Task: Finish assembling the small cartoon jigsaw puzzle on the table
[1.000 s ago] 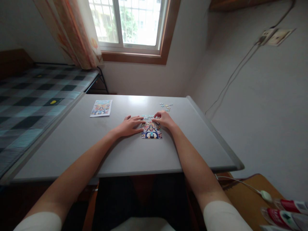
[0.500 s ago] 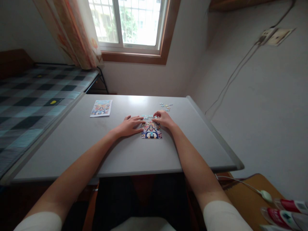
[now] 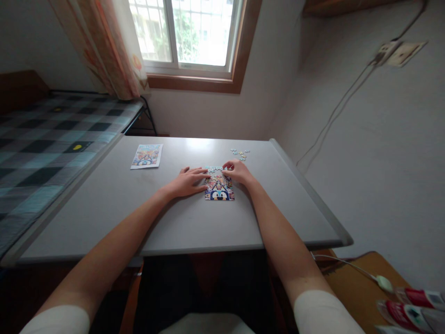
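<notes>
Between the spread left grip [image 3: 188, 181] and curled right grip [image 3: 238, 171], its hold unclear, lies the puzzle [image 3: 219, 189].

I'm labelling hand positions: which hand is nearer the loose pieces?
The right. The right hand is just short of the loose pieces, by the puzzle's far right corner; the left hand is farther off, at the puzzle's left edge.

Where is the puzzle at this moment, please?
In the head view, the puzzle lies centrally on the table, between the left hand and the right hand.
</notes>
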Demonstrator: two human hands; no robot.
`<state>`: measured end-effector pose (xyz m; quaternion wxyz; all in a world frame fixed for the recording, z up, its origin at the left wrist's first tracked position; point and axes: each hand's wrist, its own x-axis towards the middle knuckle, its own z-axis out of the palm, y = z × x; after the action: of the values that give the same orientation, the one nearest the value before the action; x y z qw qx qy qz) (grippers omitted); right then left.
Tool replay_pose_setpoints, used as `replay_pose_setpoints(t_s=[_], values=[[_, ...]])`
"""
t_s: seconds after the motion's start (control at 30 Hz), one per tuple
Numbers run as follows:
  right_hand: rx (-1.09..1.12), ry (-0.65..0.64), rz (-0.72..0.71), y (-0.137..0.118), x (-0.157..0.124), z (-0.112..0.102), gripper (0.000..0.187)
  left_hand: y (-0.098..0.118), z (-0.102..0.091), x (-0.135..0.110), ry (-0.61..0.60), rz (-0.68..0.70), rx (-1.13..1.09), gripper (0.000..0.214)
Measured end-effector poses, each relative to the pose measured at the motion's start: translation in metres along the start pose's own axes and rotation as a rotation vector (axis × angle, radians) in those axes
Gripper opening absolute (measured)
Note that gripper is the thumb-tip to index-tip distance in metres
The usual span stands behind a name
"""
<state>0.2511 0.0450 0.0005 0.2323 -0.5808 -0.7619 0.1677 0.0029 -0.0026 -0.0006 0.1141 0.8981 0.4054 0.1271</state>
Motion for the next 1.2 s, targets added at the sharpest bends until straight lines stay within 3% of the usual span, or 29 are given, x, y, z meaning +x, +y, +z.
replay_pose_setpoints(t_s=[0.6, 0.83, 1.03, 1.2], values=[[-0.092, 0.045, 0.066, -0.013, -0.005, 0.001, 0.022, -0.001, 0.001, 0.0, 0.005, 0.001, -0.002, 0.05], [0.053, 0.043, 0.071, -0.001, 0.001, -0.003, 0.02, -0.002, 0.002, 0.0, 0.002, 0.003, 0.001, 0.05], [-0.014, 0.011, 0.012, -0.003, -0.001, -0.002, 0.022, -0.002, 0.002, 0.0, 0.007, 0.002, 0.012, 0.049], [0.083, 0.014, 0.012, -0.004, 0.0, 0.0, 0.02, -0.001, 0.001, 0.0, 0.007, 0.004, 0.01, 0.048]])
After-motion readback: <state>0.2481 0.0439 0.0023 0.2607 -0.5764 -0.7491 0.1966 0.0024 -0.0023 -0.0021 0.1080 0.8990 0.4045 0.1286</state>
